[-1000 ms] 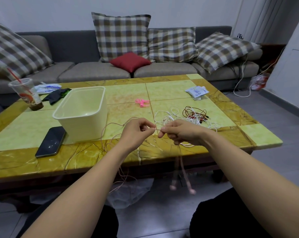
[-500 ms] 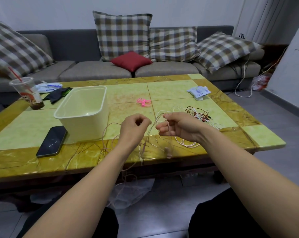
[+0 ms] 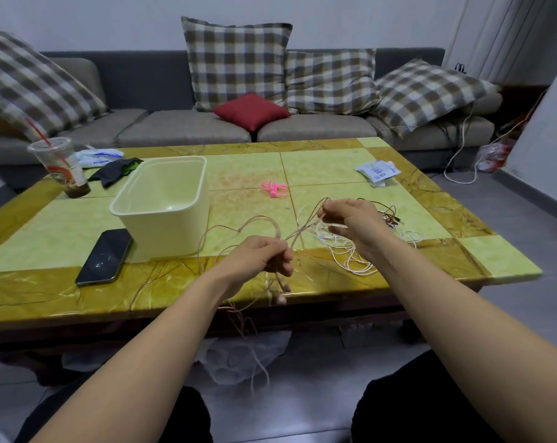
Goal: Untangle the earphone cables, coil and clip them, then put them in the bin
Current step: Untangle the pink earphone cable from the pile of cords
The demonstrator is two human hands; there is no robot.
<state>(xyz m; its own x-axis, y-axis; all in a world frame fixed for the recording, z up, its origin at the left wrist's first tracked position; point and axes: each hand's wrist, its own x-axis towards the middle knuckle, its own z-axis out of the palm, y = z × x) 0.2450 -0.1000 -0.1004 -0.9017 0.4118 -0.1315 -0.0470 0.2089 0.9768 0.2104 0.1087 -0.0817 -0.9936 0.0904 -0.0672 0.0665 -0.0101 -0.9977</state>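
Pink cable (image 3: 258,220) is strung between both hands above the tabletop's (image 3: 334,161) near edge. Left hand (image 3: 259,257) is clenched on a bunch of it, earbuds (image 3: 282,294) dangling just below the fist, more cable trailing off the edge toward the floor. Right hand (image 3: 350,222) is raised further back, thumb and fingertip pinching the same cable where it loops up, other fingers loose. White cable (image 3: 338,247) lies in a messy pile under and beside the right hand, near the edge. Dark red-brown cable (image 3: 389,215) tangle just behind the right hand, partly hidden. Pink clips (image 3: 274,188) lie mid-tabletop, apart from the hands. Cream bin (image 3: 165,206) stands left of the hands, upright, open; nothing visible inside. Phone (image 3: 106,255) lies face up just beside the bin's near left corner. Cup (image 3: 59,166) with red straw at far left, dark cloth (image 3: 115,171) next to it. White packet (image 3: 377,171) at far right. Sofa (image 3: 181,129) with checked pillows behind.
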